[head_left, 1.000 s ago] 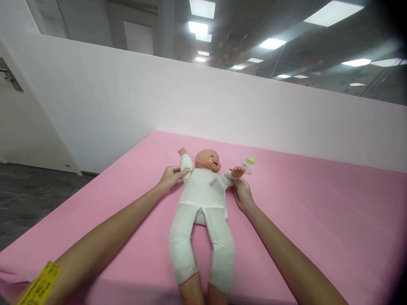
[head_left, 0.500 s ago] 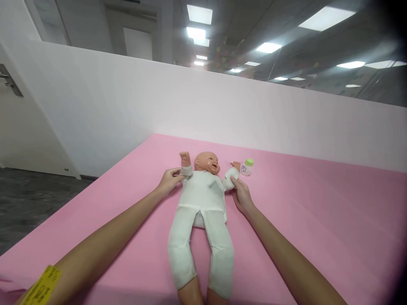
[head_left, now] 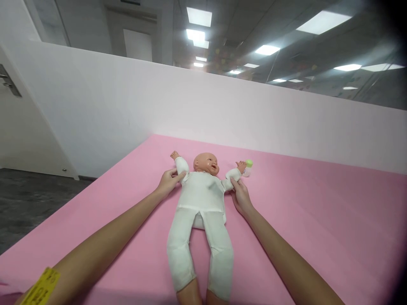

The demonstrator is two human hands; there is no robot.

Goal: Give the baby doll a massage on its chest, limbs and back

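Observation:
A baby doll (head_left: pixel 202 192) with a white cloth body lies on its back on the pink tabletop (head_left: pixel 305 220), head towards the wall and feet towards me. My left hand (head_left: pixel 169 182) grips the doll's upper arm on the left side, thumb on top. On the right side, my right hand (head_left: pixel 241 195) pinches the other arm near the elbow. Both doll arms point outward and up. Just behind the doll's right-side hand stands a small bottle (head_left: pixel 248 168) with a green cap, partly covered by that hand.
A low white wall (head_left: pixel 203 110) runs along the table's back edge. To the left are a door with a metal handle (head_left: pixel 11 82) and the dark floor (head_left: pixel 28 207). A yellow label (head_left: pixel 41 288) is on my left forearm.
The doll's left-side arm has swung outward from pointing up. Its right-side arm has also moved outward, so its hand now overlaps the bottle. Both my hands stay on the arms.

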